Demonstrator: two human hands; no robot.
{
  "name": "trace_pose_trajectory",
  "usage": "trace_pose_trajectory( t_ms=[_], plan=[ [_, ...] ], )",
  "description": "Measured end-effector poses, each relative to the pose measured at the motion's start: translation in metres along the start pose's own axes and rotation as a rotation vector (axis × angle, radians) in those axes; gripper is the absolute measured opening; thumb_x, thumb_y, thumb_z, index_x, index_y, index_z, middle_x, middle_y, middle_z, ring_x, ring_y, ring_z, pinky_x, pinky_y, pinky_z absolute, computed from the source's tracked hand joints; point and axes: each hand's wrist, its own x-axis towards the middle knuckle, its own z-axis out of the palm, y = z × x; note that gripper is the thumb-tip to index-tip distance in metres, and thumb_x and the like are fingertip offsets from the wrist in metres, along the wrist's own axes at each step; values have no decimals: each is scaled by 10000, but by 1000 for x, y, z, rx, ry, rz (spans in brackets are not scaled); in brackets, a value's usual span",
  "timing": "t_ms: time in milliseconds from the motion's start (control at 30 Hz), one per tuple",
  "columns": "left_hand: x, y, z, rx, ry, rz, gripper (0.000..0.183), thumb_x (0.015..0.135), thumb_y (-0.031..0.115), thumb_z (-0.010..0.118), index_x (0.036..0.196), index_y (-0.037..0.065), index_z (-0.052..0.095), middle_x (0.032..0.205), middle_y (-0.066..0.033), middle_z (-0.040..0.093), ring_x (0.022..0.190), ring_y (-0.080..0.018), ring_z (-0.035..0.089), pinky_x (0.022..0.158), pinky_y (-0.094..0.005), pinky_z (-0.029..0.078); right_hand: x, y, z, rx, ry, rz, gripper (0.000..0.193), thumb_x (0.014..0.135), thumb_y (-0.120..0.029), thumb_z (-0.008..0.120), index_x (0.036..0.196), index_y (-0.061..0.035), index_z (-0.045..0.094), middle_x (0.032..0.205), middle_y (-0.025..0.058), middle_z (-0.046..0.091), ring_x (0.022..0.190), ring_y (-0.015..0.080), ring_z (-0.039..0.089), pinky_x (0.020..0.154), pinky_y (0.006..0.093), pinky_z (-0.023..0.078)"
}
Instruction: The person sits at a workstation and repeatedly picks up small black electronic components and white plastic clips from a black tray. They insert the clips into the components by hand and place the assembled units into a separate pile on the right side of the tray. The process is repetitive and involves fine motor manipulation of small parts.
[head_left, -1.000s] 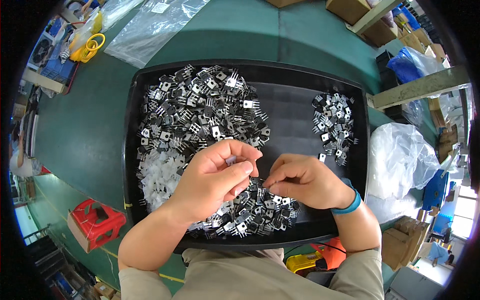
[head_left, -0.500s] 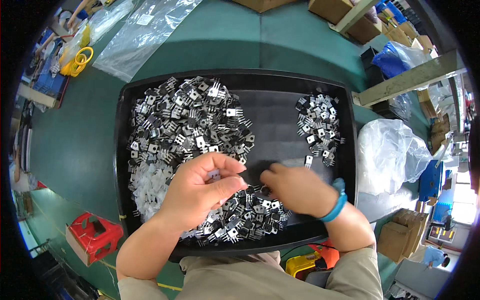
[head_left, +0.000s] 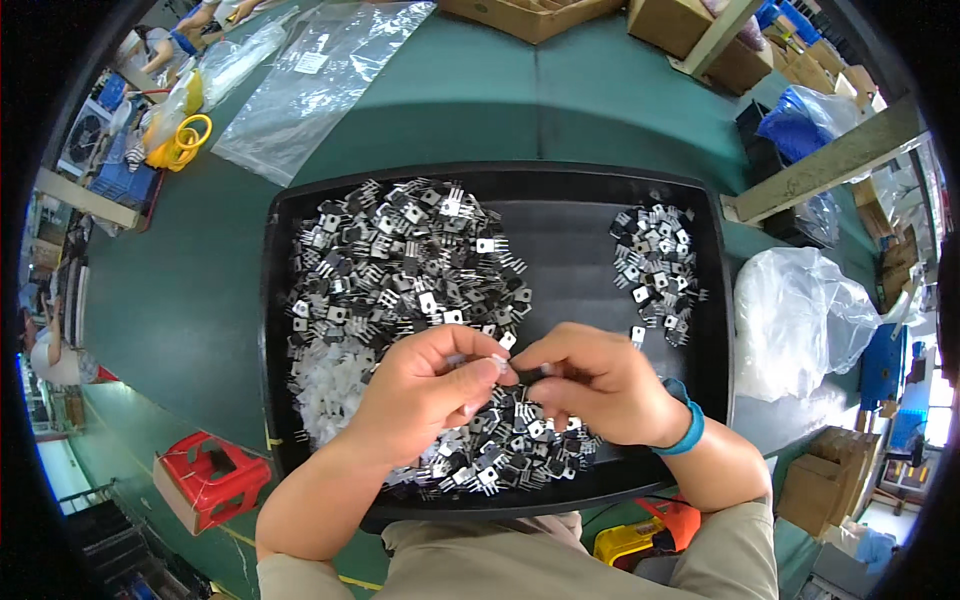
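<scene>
My left hand (head_left: 420, 390) pinches a small white plastic piece (head_left: 499, 362) between thumb and forefinger. Close against it, my right hand (head_left: 610, 390) grips a small black transistor (head_left: 530, 372), largely hidden by the fingertips. Both hands are over a black tray (head_left: 500, 172). Inside it, a large heap of three-legged transistors (head_left: 400, 255) fills the left and far left. A heap of white plastic pieces (head_left: 330, 385) lies beside my left hand. More transistors (head_left: 525, 445) lie below the hands, near the front wall, and a smaller group (head_left: 655, 260) lies at the right.
The tray stands on a green table (head_left: 170, 290). A clear plastic bag (head_left: 320, 85) lies beyond it, near a yellow cable coil (head_left: 180, 145). At the right are a bulky clear bag (head_left: 795, 325) and a metal post (head_left: 830, 165). A red stool (head_left: 210, 480) stands at lower left.
My right hand has come up from the transistors near the front to meet my left hand, now with a transistor at its fingertips. The whole view has shifted slightly.
</scene>
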Motion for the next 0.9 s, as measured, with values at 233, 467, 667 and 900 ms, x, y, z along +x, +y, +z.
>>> trace_pose_trajectory(
  t_ms=[233,467,667,900],
  plan=[
    [-2,3,3,-14,-55,-87,116,915,84,594,984,-8,585,816,-74,623,576,-36,446,439,-175,291,-9,14,10,304,115,-91,271,862,65,617,1093,8,488,768,50,589,663,85,628,574,219,517],
    [-3,6,11,62,65,-3,115,868,52,621,961,-6,587,684,-12,545,543,-29,429,443,-180,286,-9,13,10,289,104,-89,270,861,80,611,1090,10,488,763,46,586,675,91,637,587,224,524],
    [-5,6,4,108,7,-53,131,854,36,631,977,-4,606,711,17,558,533,-7,410,448,-177,303,-9,11,9,308,103,-89,277,858,82,613,1096,7,492,761,42,584,675,88,633,589,228,527],
    [-7,7,7,230,-36,-44,136,845,50,656,973,5,646,787,37,583,628,10,464,533,-154,355,-8,11,10,290,122,-96,277,859,85,609,1102,11,498,768,43,582,683,86,627,595,228,527]
  ],
)
